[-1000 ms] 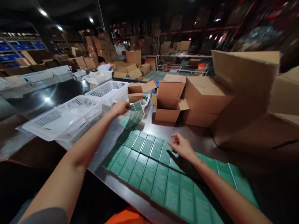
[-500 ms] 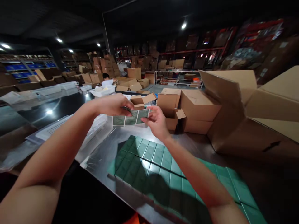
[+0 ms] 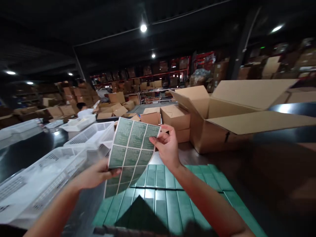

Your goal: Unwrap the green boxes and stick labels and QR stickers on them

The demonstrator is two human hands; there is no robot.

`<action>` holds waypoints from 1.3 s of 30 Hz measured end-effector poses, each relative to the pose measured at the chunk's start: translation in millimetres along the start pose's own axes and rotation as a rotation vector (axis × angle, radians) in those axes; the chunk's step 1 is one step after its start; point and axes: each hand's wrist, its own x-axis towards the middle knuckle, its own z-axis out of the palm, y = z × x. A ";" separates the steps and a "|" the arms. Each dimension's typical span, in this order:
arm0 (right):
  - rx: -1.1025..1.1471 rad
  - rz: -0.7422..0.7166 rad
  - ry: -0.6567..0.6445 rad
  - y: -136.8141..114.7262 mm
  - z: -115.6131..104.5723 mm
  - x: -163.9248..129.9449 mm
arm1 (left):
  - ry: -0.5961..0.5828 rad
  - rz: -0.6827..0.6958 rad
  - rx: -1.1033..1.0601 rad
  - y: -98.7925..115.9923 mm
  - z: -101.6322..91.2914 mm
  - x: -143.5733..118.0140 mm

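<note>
Holding judged underway: printed sheet [image 3: 132, 151] was gripped by fingers of left hand [image 3: 95, 174], right hand [image 3: 170, 149]; flattening seemed needed next

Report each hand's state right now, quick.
Left hand: closed on the left edge of the green sheet, thumb on its printed face.
Right hand: closed, pinching the same sheet at its upper right corner.

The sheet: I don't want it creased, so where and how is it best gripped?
Probably by opposite edges, coming from both sides: the left hand at the left edge, the right hand near the upper right corner, as they hold it here. The sheet is thin and visibly curved, so a light pinch at two spots should support it better than one.
</note>
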 end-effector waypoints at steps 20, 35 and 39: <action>-0.355 0.416 0.330 79.8 -85.2 -122.1 | 0.095 -0.332 -0.633 -71.6 101.8 55.2; -0.345 0.393 0.350 68.0 -88.8 -124.2 | 0.255 -0.324 -0.640 -73.2 118.9 43.4; -0.519 0.362 0.280 68.8 -96.5 -129.6 | 0.294 -0.298 -0.577 -72.0 118.9 44.9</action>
